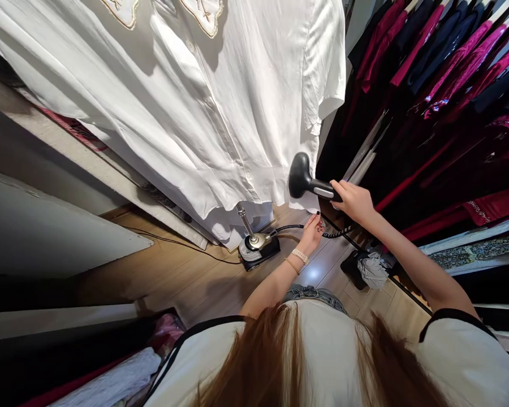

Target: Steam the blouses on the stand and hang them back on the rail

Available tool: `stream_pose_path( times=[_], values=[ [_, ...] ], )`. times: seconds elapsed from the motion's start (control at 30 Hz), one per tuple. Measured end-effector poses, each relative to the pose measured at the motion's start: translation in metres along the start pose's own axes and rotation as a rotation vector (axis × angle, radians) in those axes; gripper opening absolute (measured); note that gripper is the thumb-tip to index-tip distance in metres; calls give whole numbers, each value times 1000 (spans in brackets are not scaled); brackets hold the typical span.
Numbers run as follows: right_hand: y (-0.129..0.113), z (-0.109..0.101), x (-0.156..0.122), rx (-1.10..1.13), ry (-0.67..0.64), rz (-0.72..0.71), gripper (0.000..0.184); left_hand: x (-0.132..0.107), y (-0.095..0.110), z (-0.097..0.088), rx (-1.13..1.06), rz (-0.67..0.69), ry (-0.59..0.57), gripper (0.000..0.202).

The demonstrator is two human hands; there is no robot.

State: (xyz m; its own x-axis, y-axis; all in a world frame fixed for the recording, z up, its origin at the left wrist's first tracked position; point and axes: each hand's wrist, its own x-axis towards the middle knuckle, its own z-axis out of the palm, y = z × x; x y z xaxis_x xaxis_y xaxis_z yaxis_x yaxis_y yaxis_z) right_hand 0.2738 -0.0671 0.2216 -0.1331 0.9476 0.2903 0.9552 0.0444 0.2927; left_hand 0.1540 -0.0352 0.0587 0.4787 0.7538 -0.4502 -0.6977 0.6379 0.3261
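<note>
A person's right hand (354, 202) clenches the grey-and-black handle of a handheld garment steamer head (300, 176), its rounded black plate turned toward the lower edge of a crinkled white short-sleeved button-front shirt (203, 118). The plate sits just beside the shirt's hem; whether it touches the cloth is hard to tell. The person's left hand (309, 236), wearing a pale banded bracelet (300, 256) and a thin gold chain bracelet (292, 266), rises to the same hem beside a black coiled steamer hose (333, 233). Whether its fingers (318, 225) pinch the cloth, hold the hose or merely hover cannot be made out.

Steady work at this point would favour keeping the plate square to the cloth, with the free hand drawing the fabric taut and its fingers out of the steam's path.

Below, a black floor-standing steamer base (258, 253) with a chrome pole (246, 221) stands on a wooden floor (173, 271). Dark and magenta garments (449, 68) hang at right. The shirt's upper part runs out of frame, the pole's top is hidden behind it, and no steam can be seen.
</note>
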Motion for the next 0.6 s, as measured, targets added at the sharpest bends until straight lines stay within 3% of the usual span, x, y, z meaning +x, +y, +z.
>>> stream_pose_path(
  times=[0.2,0.3,0.6],
  values=[
    [24,-66,57,-79,118,-56,55,-2,-6,-9,45,-16,14,34],
    [28,-87,73,-93,166,-77,57,-2,-7,-14,49,-15,24,33],
    [28,-79,76,-154,46,-231,42,-2,-1,-19,22,4,18,36]
  ],
)
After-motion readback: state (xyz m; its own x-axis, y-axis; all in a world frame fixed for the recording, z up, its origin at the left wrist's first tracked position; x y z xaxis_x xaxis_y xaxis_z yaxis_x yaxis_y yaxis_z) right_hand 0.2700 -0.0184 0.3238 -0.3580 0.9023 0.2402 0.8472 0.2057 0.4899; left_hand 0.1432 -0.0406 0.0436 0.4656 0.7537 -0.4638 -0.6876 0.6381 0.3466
